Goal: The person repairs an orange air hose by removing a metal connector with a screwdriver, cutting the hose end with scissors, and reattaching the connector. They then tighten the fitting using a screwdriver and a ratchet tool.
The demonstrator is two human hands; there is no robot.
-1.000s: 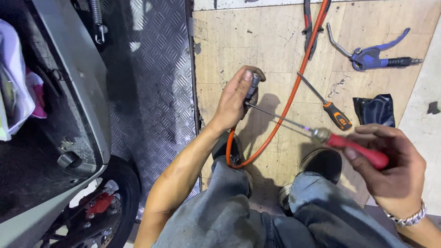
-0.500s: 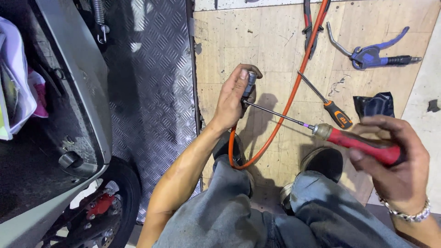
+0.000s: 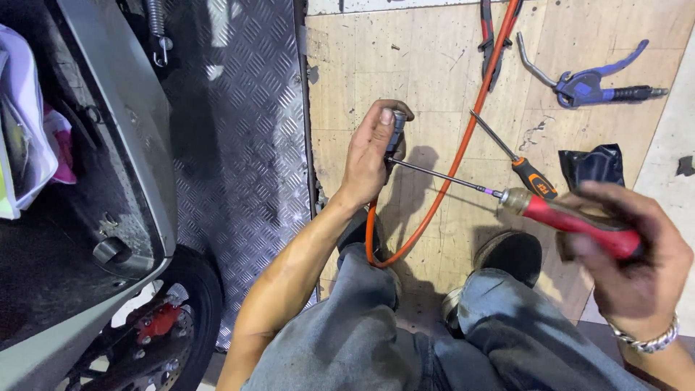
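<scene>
Beside the grey scooter body (image 3: 108, 145) and checker-plate ramp (image 3: 239, 145), the left hand (image 3: 369, 156) is closed around a small metal fitting (image 3: 397, 124) over the plywood floor (image 3: 347, 72), the orange hose (image 3: 463, 145) crossing the shaft of the red-handled screwdriver (image 3: 572, 221) gripped in the right hand (image 3: 630, 268), with an orange-handled screwdriver (image 3: 532, 177) and blue air gun (image 3: 590, 83) lying beyond.

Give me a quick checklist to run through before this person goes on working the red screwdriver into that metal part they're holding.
1. Left hand grips the small metal part: ok.
2. Right hand closed on the red-handled screwdriver: ok.
3. Screwdriver tip seated in the part: cannot tell, the hand hides it.
4. Orange hose clear of the shaft: not ok, it crosses it.
5. Spare orange-and-black screwdriver close by on the wooden floor: ok.
</scene>
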